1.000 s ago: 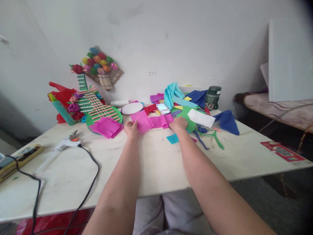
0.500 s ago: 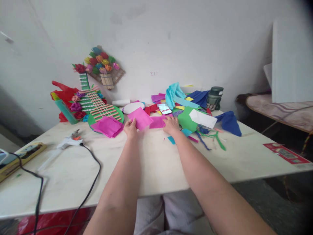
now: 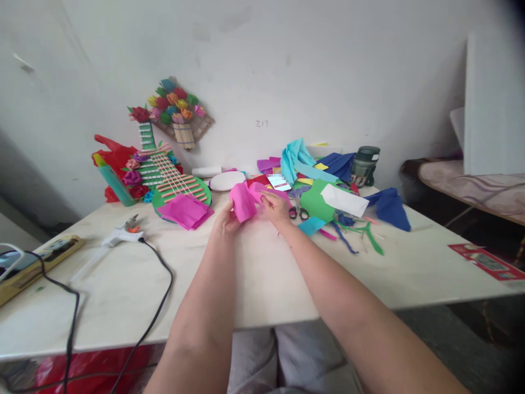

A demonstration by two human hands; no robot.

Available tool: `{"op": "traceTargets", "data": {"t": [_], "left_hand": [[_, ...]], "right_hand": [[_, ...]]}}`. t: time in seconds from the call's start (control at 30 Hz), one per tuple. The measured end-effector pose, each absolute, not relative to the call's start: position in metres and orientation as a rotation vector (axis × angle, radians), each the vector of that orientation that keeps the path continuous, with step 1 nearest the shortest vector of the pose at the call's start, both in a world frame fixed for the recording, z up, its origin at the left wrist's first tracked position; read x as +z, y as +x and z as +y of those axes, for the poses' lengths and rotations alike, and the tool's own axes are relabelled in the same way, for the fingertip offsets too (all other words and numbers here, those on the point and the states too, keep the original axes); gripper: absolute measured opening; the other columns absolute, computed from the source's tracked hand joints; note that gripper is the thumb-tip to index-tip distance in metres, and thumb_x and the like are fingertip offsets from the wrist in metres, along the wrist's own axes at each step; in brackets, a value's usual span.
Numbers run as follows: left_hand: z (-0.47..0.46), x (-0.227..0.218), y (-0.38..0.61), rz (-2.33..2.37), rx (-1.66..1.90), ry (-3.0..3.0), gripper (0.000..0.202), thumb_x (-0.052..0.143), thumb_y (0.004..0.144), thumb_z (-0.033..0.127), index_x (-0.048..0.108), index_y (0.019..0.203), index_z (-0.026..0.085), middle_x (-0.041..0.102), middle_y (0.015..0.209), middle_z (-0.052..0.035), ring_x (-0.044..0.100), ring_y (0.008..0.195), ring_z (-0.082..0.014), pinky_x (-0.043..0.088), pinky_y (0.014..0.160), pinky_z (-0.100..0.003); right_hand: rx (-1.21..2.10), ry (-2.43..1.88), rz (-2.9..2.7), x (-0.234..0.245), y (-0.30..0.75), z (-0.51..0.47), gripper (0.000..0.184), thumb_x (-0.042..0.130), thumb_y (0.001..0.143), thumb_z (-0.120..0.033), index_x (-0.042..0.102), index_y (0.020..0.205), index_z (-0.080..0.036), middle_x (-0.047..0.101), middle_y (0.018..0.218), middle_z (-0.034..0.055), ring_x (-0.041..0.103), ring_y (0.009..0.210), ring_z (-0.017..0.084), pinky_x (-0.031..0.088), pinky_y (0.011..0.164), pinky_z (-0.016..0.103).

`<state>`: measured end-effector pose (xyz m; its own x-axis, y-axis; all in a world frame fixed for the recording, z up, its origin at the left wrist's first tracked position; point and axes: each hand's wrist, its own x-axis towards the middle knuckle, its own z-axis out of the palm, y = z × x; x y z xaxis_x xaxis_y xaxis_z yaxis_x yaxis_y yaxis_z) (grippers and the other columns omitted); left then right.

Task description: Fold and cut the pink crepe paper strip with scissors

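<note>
Bright pink crepe paper is gripped at its left side by my left hand, thumb on the near face. My right hand pinches more pink paper just to the right, fingers pressed together. Whether this is one sheet or two overlapping pieces I cannot tell. Scissors with dark handles lie right beside my right hand. To the left, a pile of magenta paper rests on the lower edge of a green guitar-shaped craft with stick strings and paper flowers.
A glue gun with its black cord lies left on the table, near a yellow power strip. A phone, blue cloth-like paper, green paper, scraps and a dark bottle crowd the back right.
My right hand has lifted pink paper from the table and moved left, close to my left hand. The left-hand sheet is now curved, and the scissors show more fully. The view has shifted slightly.
</note>
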<state>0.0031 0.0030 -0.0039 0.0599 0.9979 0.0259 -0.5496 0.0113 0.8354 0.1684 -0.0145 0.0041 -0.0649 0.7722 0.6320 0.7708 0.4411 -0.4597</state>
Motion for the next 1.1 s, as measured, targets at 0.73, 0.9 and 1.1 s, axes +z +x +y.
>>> {"op": "traceTargets", "data": {"t": [0.73,0.9,1.1], "left_hand": [[0.004,-0.008,0.016,0.933,1.597,0.538,0.021,0.064,0.072,0.008,0.049,0.058,0.014,0.051,0.048,0.0018,0.052,0.044,-0.0096,0.044,0.044,-0.02],[0.002,-0.005,0.014,0.775,1.543,0.506,0.015,0.062,0.076,0.011,0.054,0.064,0.014,0.057,0.055,-0.0003,0.056,0.049,-0.0104,0.049,0.051,-0.022],[-0.007,0.007,0.012,0.561,1.4,0.447,0.017,0.058,0.081,0.023,0.061,0.096,0.015,0.067,0.077,-0.0074,0.066,0.078,-0.022,0.055,0.074,-0.038]], "right_hand": [[-0.001,-1.777,-2.002,-0.001,0.172,-0.017,0.04,0.048,0.083,-0.037,0.062,0.112,-0.013,0.06,0.116,0.0132,0.052,0.109,0.024,0.04,0.091,0.034],[-0.035,-1.85,-2.121,0.0,0.161,-0.023,0.048,0.049,0.08,-0.045,0.06,0.114,-0.013,0.061,0.116,0.0141,0.051,0.11,0.029,0.038,0.091,0.037],[0.046,-1.829,-2.087,0.007,0.157,-0.028,0.049,0.044,0.082,-0.046,0.057,0.116,-0.014,0.064,0.11,0.0139,0.056,0.105,0.028,0.039,0.089,0.036]]}}
